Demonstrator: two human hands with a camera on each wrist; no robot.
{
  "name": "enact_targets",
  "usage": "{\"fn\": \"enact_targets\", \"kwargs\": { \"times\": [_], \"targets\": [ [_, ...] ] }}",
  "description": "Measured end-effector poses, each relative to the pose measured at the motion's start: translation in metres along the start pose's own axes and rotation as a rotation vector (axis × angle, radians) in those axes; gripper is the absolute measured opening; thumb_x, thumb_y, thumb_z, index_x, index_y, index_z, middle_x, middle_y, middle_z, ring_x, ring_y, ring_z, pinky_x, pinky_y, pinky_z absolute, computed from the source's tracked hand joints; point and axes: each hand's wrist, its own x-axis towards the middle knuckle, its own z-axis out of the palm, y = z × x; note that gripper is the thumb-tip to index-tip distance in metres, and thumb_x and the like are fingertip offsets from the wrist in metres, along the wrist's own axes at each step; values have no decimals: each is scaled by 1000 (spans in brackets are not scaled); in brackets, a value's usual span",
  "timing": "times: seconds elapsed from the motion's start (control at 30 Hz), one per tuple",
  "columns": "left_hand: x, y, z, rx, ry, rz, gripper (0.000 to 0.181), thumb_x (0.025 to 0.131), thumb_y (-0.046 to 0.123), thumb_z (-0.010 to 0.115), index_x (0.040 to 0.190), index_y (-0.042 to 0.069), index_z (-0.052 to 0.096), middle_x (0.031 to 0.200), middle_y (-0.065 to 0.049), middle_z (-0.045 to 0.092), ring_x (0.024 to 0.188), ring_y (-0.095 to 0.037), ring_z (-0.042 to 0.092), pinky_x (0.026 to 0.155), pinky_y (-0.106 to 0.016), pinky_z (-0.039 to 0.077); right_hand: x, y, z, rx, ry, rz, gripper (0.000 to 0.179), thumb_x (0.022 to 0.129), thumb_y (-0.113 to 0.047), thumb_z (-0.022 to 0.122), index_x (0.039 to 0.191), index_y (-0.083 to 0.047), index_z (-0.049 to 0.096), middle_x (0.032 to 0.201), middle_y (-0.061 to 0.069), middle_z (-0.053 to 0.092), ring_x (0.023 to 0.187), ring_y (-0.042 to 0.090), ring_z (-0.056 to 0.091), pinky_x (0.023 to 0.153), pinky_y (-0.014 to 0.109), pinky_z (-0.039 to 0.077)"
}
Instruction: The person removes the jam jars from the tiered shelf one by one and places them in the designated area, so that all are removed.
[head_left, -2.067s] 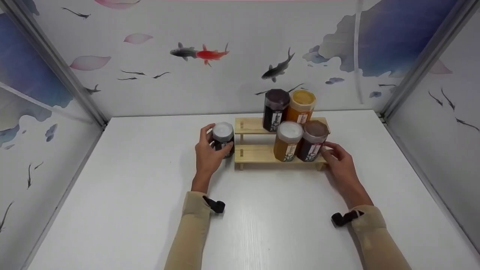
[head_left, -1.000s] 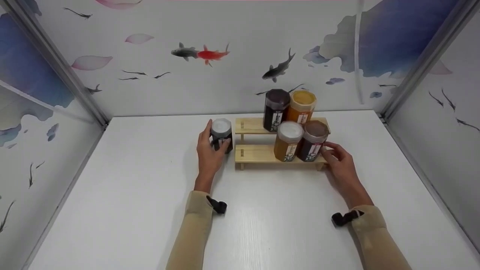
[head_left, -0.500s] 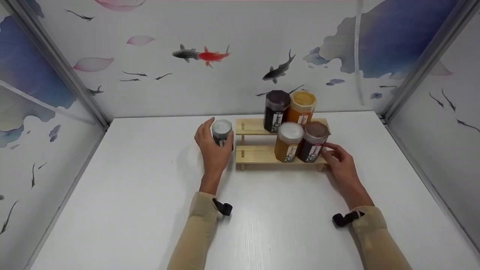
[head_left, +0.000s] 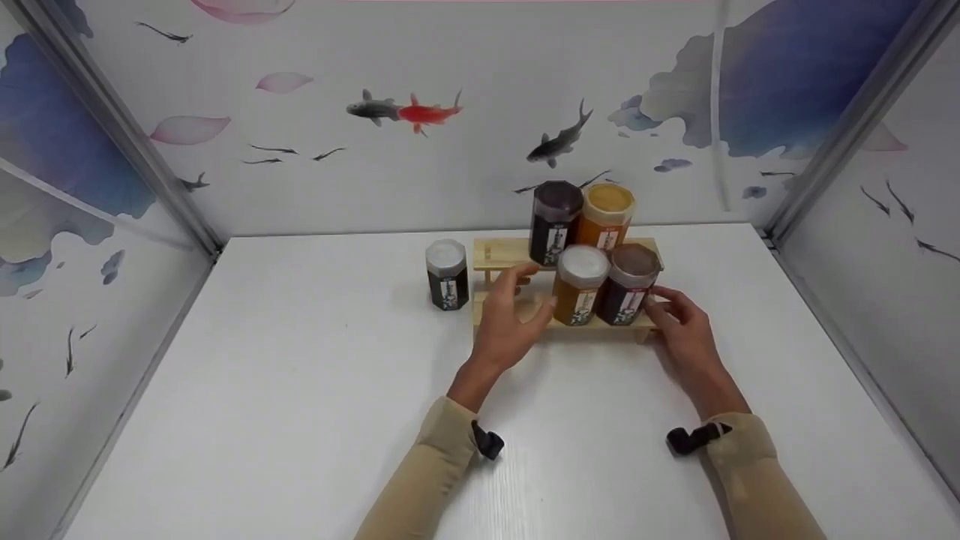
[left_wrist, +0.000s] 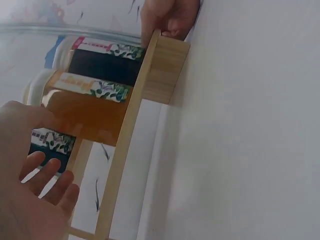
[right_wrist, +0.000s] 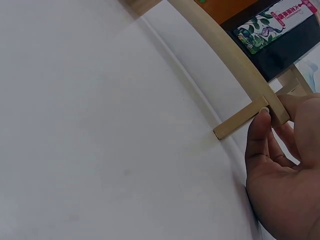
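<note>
My left hand (head_left: 508, 326) is held in front of the two-tier wooden rack (head_left: 501, 255), fingers spread and relaxed, holding nothing. Its thumb lies close to an amber jar with a white lid (head_left: 574, 300) on the lower shelf; whether they touch I cannot tell. Beside that jar stands a dark jar with a brown lid (head_left: 622, 300). At the lower shelf's right end my right hand (head_left: 686, 337) pinches the board between thumb and fingers, as the right wrist view shows. A black jar with a whitish lid (head_left: 448, 281) stands upright on the table, left of the rack.
On the upper shelf, a dark purple jar (head_left: 553, 229) and an orange jar with a yellow lid (head_left: 604, 217) stand side by side. The white table (head_left: 300, 375) is enclosed by panels printed with fish and petals, with a back wall (head_left: 450, 172) close behind the rack.
My left hand has let go of the black jar, after sliding it slightly back, and moved right to the amber jar. The right hand has kept its place on the rack.
</note>
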Motion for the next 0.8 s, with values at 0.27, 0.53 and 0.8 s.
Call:
{"fn": "enact_targets", "kwargs": {
  "times": [0.27, 0.53, 0.8],
  "targets": [
    [-3, 0, 15, 47, -107, -34, 66, 99, 30, 81, 155, 10, 51, 154, -7, 59, 139, -26, 61, 116, -36, 54, 2, 2, -1, -10, 11, -12, 57, 103, -49, 72, 151, -22, 58, 128, 7, 57, 104, 14, 56, 76, 20, 52],
    [4, 5, 28, 54, -138, -59, 73, 97, 30, 84, 157, 12, 47, 155, -5, 56, 140, -23, 59, 117, -36, 53, 1, -1, -5, 18, 10, 9, 62, 101, -50, 74, 154, -24, 55, 129, 5, 56, 108, 15, 54, 77, 22, 52],
    [3, 8, 43, 47, -94, -122, 86, 92, 40, 88, 159, 12, 41, 155, -6, 54, 142, -19, 56, 119, -35, 51, 2, 0, -2, 25, -11, 30, 62, 103, -49, 72, 155, -23, 53, 130, 3, 55, 111, 16, 53, 80, 24, 53]
  ]
}}
